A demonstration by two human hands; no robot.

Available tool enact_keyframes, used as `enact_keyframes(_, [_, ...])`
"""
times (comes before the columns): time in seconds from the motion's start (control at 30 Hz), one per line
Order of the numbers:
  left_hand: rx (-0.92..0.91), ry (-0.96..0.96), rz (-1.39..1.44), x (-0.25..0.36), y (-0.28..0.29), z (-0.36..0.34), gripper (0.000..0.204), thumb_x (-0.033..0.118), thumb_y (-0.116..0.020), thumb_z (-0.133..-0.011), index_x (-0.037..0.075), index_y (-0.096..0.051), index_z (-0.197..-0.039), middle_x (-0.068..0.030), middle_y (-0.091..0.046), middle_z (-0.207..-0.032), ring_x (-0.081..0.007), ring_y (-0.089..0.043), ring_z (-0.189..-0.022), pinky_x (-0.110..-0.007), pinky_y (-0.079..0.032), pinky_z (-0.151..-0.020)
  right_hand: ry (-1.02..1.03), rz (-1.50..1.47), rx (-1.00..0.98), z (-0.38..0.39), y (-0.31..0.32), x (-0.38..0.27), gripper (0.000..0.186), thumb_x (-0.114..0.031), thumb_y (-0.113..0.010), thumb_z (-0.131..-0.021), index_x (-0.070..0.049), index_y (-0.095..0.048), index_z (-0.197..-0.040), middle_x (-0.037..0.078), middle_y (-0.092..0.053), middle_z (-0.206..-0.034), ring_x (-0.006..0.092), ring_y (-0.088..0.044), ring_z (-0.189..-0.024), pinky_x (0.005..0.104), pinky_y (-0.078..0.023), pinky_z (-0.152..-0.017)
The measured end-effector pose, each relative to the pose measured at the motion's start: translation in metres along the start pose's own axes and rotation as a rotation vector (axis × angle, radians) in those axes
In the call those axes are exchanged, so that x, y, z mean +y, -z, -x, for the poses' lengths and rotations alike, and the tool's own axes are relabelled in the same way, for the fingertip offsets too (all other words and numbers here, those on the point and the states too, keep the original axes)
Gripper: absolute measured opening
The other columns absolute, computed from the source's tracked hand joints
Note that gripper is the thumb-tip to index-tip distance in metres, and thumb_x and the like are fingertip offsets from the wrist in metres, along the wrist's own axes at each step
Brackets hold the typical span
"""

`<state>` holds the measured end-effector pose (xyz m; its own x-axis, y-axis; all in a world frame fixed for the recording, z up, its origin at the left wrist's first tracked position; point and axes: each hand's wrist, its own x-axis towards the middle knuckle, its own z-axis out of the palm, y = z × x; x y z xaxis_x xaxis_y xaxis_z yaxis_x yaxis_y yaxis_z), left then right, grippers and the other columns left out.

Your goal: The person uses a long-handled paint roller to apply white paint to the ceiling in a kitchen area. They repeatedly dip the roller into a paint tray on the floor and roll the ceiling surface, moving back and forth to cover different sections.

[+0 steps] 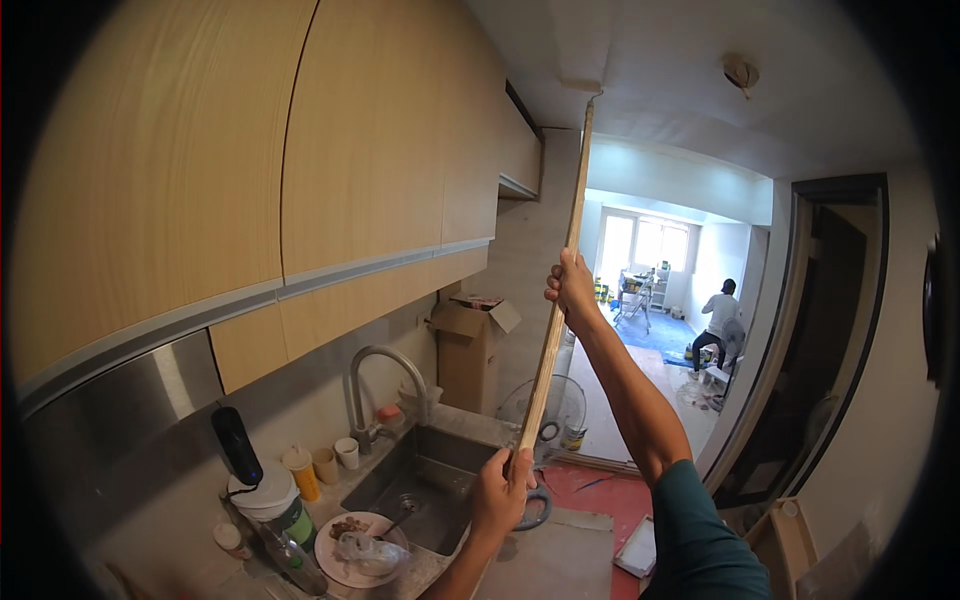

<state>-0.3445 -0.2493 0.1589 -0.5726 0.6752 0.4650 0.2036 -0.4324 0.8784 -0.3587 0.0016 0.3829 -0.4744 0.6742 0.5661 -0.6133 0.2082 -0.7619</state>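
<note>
A long wooden pole (pixel 546 375) slants up from low in the middle to the ceiling, and both my hands are closed around it. My right hand (pixel 573 287) grips it partway up, with that arm stretched out in a dark green sleeve. Lower down, my left hand (pixel 500 490) wraps the pole near its bottom end, beside the sink. At the top, a bent wire frame joins the pole to a pale paint roller (pixel 580 85), which seems to touch the ceiling (pixel 660 60).
Wooden wall cabinets (pixel 380 130) hang on the left above a sink (pixel 400 500) with a tall faucet (pixel 355 385). Cups, a plate (pixel 330 565) and a bucket (pixel 275 495) crowd the counter. A round fixture (pixel 740 70) hangs from the ceiling. Another person (pixel 720 315) works far off, near a ladder (pixel 633 300).
</note>
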Motion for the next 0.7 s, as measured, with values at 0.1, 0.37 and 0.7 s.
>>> enact_keyframes(0.1, [-0.014,-0.029,0.125,-0.001,0.0,0.005,0.036,0.032,-0.056,-0.103,0.001,-0.059,-0.085,0.0,-0.055,-0.062,-0.0051,-0.046,-0.052,-0.023,-0.036,-0.047,0.007,0.023,0.029,0.011,-0.007,0.0,0.021,-0.036,-0.049,-0.104,-0.017,-0.04,-0.101,-0.002,-0.04,-0.079,0.0083,-0.04,-0.06,0.0223,-0.036,-0.048])
enact_keyframes(0.37, [0.058,0.068,0.157,-0.037,0.058,0.15,0.039,0.04,-0.055,-0.101,0.002,-0.061,-0.093,0.0003,-0.055,-0.065,-0.0079,-0.049,-0.056,-0.025,-0.039,-0.051,-0.028,0.004,-0.031,0.159,-0.06,0.014,0.02,-0.034,-0.048,-0.105,-0.018,-0.042,-0.116,-0.001,-0.041,-0.079,0.0079,-0.041,-0.057,0.0238,-0.038,-0.046])
enact_keyframes(0.7, [0.162,0.044,-0.079,-0.03,0.143,0.292,0.064,0.063,-0.053,-0.094,0.0,-0.063,-0.086,0.0002,-0.057,-0.062,-0.0093,-0.052,-0.056,-0.027,-0.042,-0.051,0.08,0.065,-0.124,0.323,-0.136,0.001,0.07,-0.027,-0.045,-0.106,-0.011,-0.001,-0.159,-0.001,-0.047,-0.07,0.0066,-0.045,-0.053,0.0216,-0.043,-0.048])
